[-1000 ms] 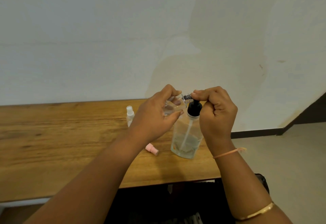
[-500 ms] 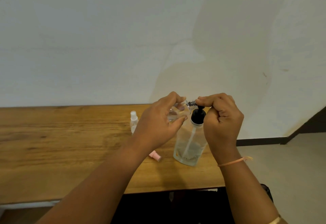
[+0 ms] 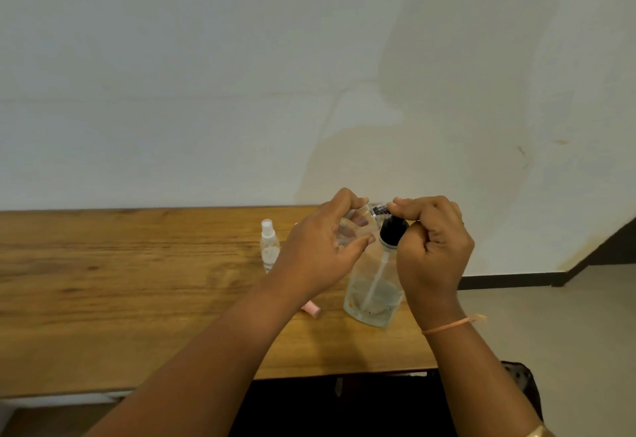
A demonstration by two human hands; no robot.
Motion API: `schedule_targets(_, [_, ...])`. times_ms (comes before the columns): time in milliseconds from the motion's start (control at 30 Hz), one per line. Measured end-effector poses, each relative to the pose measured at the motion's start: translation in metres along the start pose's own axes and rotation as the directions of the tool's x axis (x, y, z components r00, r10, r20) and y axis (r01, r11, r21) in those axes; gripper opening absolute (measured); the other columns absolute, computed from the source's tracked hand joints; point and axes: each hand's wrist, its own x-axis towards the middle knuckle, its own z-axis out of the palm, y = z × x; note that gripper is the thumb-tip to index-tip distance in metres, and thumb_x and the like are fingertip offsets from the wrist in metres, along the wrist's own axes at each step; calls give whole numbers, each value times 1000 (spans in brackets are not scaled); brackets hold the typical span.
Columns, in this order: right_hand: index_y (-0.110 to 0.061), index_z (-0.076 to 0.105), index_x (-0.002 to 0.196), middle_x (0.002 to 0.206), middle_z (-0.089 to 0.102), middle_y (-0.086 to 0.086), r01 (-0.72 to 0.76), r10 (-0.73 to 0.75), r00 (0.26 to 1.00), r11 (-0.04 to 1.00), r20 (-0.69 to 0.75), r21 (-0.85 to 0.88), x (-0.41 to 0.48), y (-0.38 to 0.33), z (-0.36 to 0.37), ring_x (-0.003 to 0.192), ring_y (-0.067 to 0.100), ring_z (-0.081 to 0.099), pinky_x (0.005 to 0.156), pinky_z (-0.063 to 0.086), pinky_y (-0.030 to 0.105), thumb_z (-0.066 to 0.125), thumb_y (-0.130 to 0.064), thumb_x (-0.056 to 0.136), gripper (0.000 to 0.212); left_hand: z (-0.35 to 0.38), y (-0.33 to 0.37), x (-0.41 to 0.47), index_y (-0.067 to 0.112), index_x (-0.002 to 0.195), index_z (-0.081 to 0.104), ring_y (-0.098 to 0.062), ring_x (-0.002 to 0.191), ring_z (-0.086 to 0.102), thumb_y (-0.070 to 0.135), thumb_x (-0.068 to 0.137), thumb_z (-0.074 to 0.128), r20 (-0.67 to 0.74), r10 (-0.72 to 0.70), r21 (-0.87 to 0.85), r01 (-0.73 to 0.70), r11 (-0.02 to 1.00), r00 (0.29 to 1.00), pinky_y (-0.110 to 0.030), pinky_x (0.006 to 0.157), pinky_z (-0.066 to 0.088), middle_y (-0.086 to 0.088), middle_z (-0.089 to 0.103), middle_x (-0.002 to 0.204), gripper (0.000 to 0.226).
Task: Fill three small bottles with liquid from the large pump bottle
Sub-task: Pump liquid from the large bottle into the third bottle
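Observation:
A large clear pump bottle (image 3: 373, 293) with a black pump head stands near the table's right end, a little liquid at its bottom. My right hand (image 3: 432, 247) is closed over the pump head, fingers curled on its top. My left hand (image 3: 323, 250) holds a small clear bottle (image 3: 354, 228) tilted, its mouth against the pump nozzle. A second small clear spray bottle (image 3: 269, 245) with a white top stands upright on the table just left of my left hand.
A pink cap (image 3: 311, 309) lies on the wooden table (image 3: 120, 299) below my left wrist. The table's right edge is just past the pump bottle, with floor beyond. A pale wall rises right behind the table.
Both hands keep their grips on the small bottle and the pump head. Only the camera view shifts slightly; the hands sit a bit lower and to the right in the frame.

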Motion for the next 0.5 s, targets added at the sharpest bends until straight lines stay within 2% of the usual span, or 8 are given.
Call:
schedule_targets(100, [-5,70,74,79,60,-6,13,-13,1000,1000,27,-6,6,-4,-5,78,13,57,68,49,31,37,2,73,33,-1,1,0,41,96,38,3,91,59,30,83,67,-43,48,59,-45,997,998,-15,72,47,21,59,99,34])
schedule_targets(167, [-5,69,74,79,61,-5,-3,4,999,1000,36,-2,9,-5,-6,78,16,59,68,51,31,38,5,73,33,-1,1,0,41,96,38,3,87,59,31,83,67,-50,54,79,-50,996,997,-10,68,44,22,58,99,33])
schedule_targets(267, [-6,69,74,77,61,-4,-20,20,999,1000,31,-2,9,-3,-3,78,22,61,69,51,30,40,12,71,35,-1,0,1,39,98,40,1,86,60,29,83,68,-64,42,47,-39,998,997,-18,70,48,21,60,98,33])
schedule_targets(367, [-5,69,73,77,59,-4,-21,21,1000,1000,6,8,4,1,1,77,23,60,67,52,36,40,13,69,35,2,-2,0,37,95,40,0,87,61,28,83,68,-36,10,13,-10,1000,999,-23,72,52,21,59,98,32])
schedule_targets(500, [-4,68,71,76,58,-3,-13,13,1000,1000,-7,12,-2,6,5,77,22,59,65,52,37,40,15,70,33,5,-3,-3,34,93,40,-2,96,60,28,84,67,-7,-17,1,17,1000,1000,-31,80,53,19,59,100,29])
